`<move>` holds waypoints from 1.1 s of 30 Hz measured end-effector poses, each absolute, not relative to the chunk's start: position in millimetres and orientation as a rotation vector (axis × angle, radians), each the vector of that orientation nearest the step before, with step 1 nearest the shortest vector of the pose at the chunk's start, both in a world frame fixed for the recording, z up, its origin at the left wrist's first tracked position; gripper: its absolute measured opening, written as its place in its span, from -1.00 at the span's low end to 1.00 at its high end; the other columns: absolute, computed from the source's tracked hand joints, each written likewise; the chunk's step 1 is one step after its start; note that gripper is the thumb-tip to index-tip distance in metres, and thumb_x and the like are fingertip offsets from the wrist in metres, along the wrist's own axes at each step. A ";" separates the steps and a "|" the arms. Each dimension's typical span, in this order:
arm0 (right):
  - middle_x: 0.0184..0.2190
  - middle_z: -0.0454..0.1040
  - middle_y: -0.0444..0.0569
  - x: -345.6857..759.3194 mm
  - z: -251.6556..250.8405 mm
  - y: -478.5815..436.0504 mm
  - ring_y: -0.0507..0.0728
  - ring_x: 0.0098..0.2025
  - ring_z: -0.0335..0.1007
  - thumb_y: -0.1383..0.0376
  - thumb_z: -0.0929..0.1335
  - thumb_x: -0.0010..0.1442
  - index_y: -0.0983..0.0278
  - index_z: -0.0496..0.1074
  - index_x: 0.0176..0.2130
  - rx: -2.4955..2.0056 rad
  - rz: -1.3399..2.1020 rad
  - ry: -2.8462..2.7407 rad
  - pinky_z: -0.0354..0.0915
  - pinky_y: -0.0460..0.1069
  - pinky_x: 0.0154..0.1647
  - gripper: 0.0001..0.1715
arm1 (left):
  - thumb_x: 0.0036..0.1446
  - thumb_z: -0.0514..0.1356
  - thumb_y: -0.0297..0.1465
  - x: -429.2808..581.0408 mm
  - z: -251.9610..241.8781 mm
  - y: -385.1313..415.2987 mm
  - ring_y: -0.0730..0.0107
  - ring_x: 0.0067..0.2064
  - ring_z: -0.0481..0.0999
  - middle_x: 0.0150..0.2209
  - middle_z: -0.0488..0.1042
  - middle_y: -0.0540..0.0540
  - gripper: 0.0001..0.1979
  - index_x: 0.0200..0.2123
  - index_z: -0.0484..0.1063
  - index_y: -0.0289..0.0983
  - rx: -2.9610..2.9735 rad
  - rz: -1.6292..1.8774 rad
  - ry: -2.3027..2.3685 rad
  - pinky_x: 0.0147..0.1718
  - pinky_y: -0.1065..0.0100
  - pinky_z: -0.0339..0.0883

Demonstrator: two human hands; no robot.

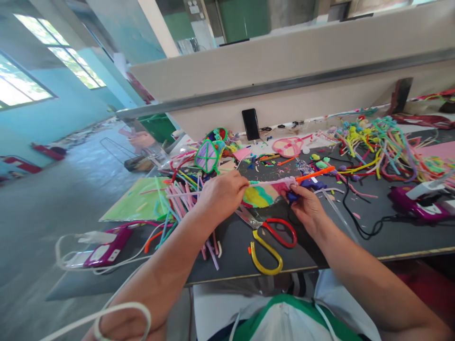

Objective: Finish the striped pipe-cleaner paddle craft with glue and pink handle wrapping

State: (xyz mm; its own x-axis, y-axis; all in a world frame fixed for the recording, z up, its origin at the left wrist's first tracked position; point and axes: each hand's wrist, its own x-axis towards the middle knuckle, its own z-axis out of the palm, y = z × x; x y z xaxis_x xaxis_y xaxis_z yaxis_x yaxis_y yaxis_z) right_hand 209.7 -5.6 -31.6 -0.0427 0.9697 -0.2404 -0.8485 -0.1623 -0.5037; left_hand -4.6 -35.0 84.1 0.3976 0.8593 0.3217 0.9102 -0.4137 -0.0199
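Observation:
My left hand (227, 192) pinches one end of a pale purple strip (272, 182) along the upper edge of a flat craft piece (259, 196). The piece is patched in yellow, teal, cream and pink. At its other end, my right hand (307, 206) is closed on the pink corner with thumb and fingers. An orange stick (316, 175) projects beyond that corner; whether it is attached, I cannot tell. Below the piece lie large scissors (265, 237) with one red and one yellow handle, their blades partly hidden behind the piece and my left hand.
Pastel fuzzy sticks (181, 196) lie bundled at left, beside a green sheet (137, 201). A phone (250, 124) leans against the back board, near a pink paddle-shaped piece (287, 147). Tangled coloured strips (384, 147) and a purple corded device (421, 203) occupy the right.

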 end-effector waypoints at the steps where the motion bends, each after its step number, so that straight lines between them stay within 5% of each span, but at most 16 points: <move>1: -0.47 0.57 -0.17 209.8 -31.5 -5.4 0.05 -0.41 0.50 0.53 0.46 -0.17 0.27 0.47 -0.37 -0.611 1.629 -0.255 0.51 -0.01 -0.28 -0.70 | 0.19 0.06 -0.33 -3.2 85.6 -33.2 0.31 -0.20 0.52 -0.20 0.53 -0.05 -0.74 -0.21 0.54 -0.16 -2.466 -0.387 -1.552 -0.30 0.35 0.34; 13: -0.57 0.52 -0.17 209.6 -28.4 -1.0 0.04 -0.53 0.47 0.51 0.43 -0.15 0.29 0.43 -0.46 -0.645 1.649 -0.165 0.49 -0.08 -0.45 -0.81 | 0.23 0.03 -0.34 9.4 64.6 -3.4 0.29 -0.15 0.52 -0.15 0.57 -0.07 -0.68 -0.11 0.55 -0.18 -2.571 -0.581 -1.379 -0.13 0.28 0.36; 33: -0.47 0.49 -0.19 223.4 -29.4 -2.8 0.02 -0.52 0.43 0.42 0.49 -0.08 0.23 0.47 -0.31 -0.744 1.488 -0.270 0.45 -0.07 -0.56 -0.74 | 0.21 0.06 -0.38 40.4 72.1 -30.7 0.20 -0.13 0.34 -0.22 0.45 -0.17 -0.76 -0.33 0.52 -0.27 -2.418 -0.332 -1.316 -0.19 0.21 0.18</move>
State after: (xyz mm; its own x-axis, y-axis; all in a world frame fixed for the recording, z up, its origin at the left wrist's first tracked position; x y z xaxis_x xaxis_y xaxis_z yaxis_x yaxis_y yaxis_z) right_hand 223.4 -2.8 -29.4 0.1033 0.9558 -0.2754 -0.7982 -0.0856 -0.5963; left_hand 40.4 -30.7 72.1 0.5369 0.7569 0.3727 0.8431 -0.4973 -0.2046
